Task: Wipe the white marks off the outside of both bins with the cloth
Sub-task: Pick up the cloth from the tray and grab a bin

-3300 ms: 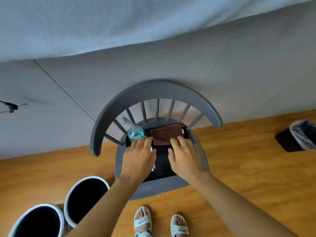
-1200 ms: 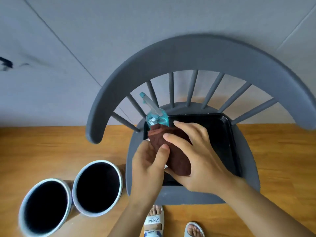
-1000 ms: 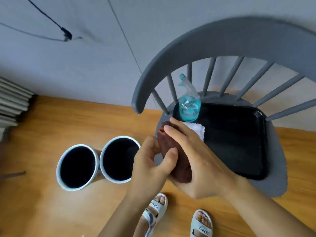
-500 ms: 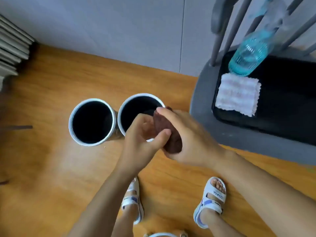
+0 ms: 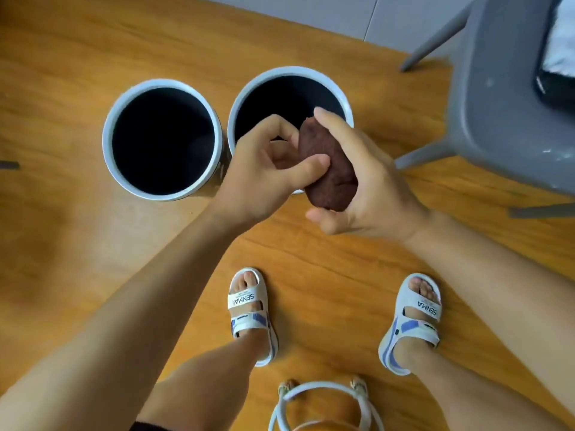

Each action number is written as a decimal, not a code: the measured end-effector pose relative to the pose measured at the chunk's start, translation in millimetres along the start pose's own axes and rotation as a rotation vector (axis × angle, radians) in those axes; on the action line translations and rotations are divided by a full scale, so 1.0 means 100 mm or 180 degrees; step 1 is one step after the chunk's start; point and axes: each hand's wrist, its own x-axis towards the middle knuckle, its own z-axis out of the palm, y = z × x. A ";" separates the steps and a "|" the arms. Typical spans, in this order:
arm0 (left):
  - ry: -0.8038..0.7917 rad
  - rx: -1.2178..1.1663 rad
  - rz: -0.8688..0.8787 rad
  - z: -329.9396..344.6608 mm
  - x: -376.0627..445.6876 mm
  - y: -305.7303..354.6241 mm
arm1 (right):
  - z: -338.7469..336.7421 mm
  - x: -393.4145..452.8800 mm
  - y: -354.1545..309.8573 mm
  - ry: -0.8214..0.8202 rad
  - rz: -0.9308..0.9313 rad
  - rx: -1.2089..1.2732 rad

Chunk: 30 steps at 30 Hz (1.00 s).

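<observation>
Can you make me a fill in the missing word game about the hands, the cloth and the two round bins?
1. The bunched-up cloth is the colour ____.
2. The cloth is held by ____ hands, the left hand and the right hand.
3. The left bin and the right bin stand on a ____ floor.
4. The feet wear white ____.

Missing words: brown; both; wooden; sandals
</observation>
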 end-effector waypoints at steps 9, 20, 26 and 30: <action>0.0166 0.0323 0.0278 -0.15 0.50 -0.68 | 0.29 0.41 0.85 -0.0137 -0.0363 -0.0056; 0.0182 -0.0034 0.0818 -0.09 0.69 -1.03 | 0.47 0.57 1.15 0.0281 -0.0605 0.0392; -0.0319 0.0672 0.0767 -0.18 0.61 -1.14 | 0.32 0.40 0.99 0.0446 -0.0395 -0.0075; -0.1010 0.3711 0.0872 -0.31 0.42 -1.54 | 0.08 0.10 0.77 0.0364 -0.0141 -0.0471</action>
